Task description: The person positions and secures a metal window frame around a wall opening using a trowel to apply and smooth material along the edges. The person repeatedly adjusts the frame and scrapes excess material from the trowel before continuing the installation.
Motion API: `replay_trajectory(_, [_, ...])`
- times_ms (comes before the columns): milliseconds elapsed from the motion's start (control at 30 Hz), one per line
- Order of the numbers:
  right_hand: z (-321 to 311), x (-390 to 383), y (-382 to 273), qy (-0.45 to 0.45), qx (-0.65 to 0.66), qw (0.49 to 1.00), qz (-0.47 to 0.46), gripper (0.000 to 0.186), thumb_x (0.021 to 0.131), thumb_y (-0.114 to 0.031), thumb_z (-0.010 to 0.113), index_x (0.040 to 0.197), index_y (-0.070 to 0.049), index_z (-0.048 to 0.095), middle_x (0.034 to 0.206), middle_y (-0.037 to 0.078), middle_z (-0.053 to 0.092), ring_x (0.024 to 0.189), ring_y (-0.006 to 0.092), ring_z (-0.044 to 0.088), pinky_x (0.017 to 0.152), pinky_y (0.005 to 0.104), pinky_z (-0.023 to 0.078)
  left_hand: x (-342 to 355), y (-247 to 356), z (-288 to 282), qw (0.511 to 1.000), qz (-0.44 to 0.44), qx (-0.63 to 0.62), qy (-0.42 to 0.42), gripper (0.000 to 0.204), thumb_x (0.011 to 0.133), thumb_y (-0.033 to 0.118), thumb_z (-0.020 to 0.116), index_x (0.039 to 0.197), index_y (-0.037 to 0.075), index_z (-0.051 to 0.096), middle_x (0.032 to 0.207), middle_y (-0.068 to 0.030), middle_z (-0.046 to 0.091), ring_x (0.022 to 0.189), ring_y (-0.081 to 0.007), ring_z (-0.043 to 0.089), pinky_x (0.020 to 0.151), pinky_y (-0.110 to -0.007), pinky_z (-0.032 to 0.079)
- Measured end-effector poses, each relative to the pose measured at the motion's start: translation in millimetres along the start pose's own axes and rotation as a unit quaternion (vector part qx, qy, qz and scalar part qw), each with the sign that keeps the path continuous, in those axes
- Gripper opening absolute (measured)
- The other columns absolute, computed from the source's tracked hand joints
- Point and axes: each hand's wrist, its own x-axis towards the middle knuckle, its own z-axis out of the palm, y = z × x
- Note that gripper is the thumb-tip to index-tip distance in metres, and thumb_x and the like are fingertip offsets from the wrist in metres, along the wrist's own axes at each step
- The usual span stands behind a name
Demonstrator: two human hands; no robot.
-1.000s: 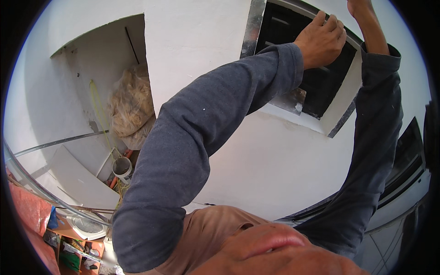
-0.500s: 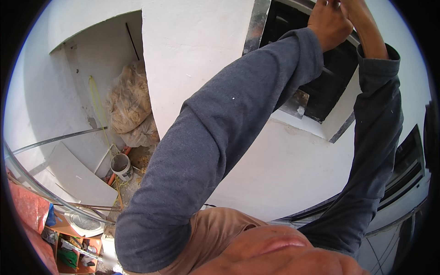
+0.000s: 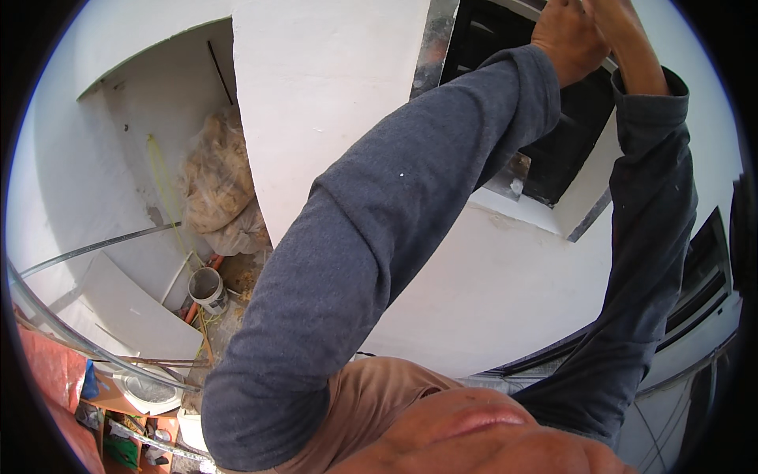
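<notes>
Both of my arms, in dark grey sleeves, stretch up to the top edge, where my hands meet in front of the window. My left hand (image 3: 570,41) is curled closed with its back toward me; whatever it grips, if anything, does not show. Right beside it, touching or overlapping, is my right hand (image 3: 612,20). Its wrist and lower part show, but its fingers are hidden or cut off by the edge. Behind the hands lies the dark window (image 3: 564,154) in a recess with a grey stone-like border (image 3: 434,51), set in the white wall (image 3: 332,71).
An alcove at left holds a stuffed clear plastic sack (image 3: 215,178), a white bucket (image 3: 207,286), and a leaning pale board (image 3: 138,304). Lower left are a curved metal rail (image 3: 71,328), orange shelves with clutter (image 3: 134,411), and a red sheet (image 3: 51,363).
The background has shifted slightly left as the view turned a little. My hands stay together at the top, in nearly the same pose.
</notes>
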Motion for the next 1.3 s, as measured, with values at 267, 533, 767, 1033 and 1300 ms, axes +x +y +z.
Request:
replay_trajectory(267, [5.4, 2.2, 2.6, 0.008, -0.070, 0.997, 0.012, 0.028, 0.097, -0.025, 0.065, 0.081, -0.003, 0.066, 0.059, 0.000, 0.049, 0.044, 0.0122, 0.047, 0.040, 0.0297, 0.036, 0.2, -1.1, 8.2, 0.998, 0.003, 0.004, 0.065, 0.025, 0.090, 0.018, 0.059, 0.110, 0.007, 0.069, 0.099, -0.0097, 0.068, 0.097, -0.0260, 0.063, 0.083, -0.042, 0.048])
replay_trajectory(533, [11.9, 11.2, 4.3, 0.101, -0.014, 0.995, -0.008, 0.037, 0.096, -0.027, 0.066, 0.069, -0.004, 0.057, 0.054, 0.003, 0.049, 0.042, 0.0138, 0.047, 0.039, 0.0327, 0.036, 0.5, -0.7, 2.6, 0.991, -0.030, -0.126, -0.041, 0.033, 0.093, 0.019, 0.058, 0.122, 0.007, 0.068, 0.112, -0.0123, 0.069, 0.110, -0.0289, 0.063, 0.090, -0.044, 0.049])
replay_trajectory(767, [11.4, -4.0, -0.7, -0.006, -0.127, 0.991, 0.028, 0.039, 0.097, -0.030, 0.066, 0.069, -0.004, 0.057, 0.054, 0.005, 0.052, 0.042, 0.0145, 0.050, 0.040, 0.0307, 0.040, 2.1, -0.1, 16.2, 0.996, -0.001, -0.030, 0.085, 0.030, 0.091, 0.020, 0.059, 0.116, 0.007, 0.070, 0.112, -0.0129, 0.069, 0.111, -0.0304, 0.063, 0.096, -0.047, 0.046])
replay_trajectory(1033, [-0.3, -1.6, -5.4, 0.057, -0.064, 0.996, 0.038, 0.041, 0.096, -0.029, 0.066, 0.063, -0.007, 0.056, 0.050, 0.003, 0.052, 0.040, 0.0136, 0.049, 0.039, 0.0296, 0.040, -1.3, -4.9, -3.9, 0.993, 0.013, -0.022, -0.111, 0.023, 0.090, 0.019, 0.059, 0.100, 0.005, 0.076, 0.109, -0.0159, 0.069, 0.116, -0.0322, 0.060, 0.101, -0.050, 0.043])
replay_trajectory(1300, [1.6, -7.2, -7.0, 0.031, -0.125, 0.991, 0.025, 0.048, 0.095, -0.029, 0.066, 0.054, -0.006, 0.056, 0.047, 0.003, 0.052, 0.041, 0.0133, 0.048, 0.041, 0.0307, 0.038, -6.8, -11.2, -14.8, 0.982, 0.075, 0.162, -0.066, 0.031, 0.092, 0.020, 0.056, 0.108, 0.001, 0.076, 0.121, -0.0212, 0.068, 0.126, -0.0378, 0.056, 0.114, -0.064, 0.026])
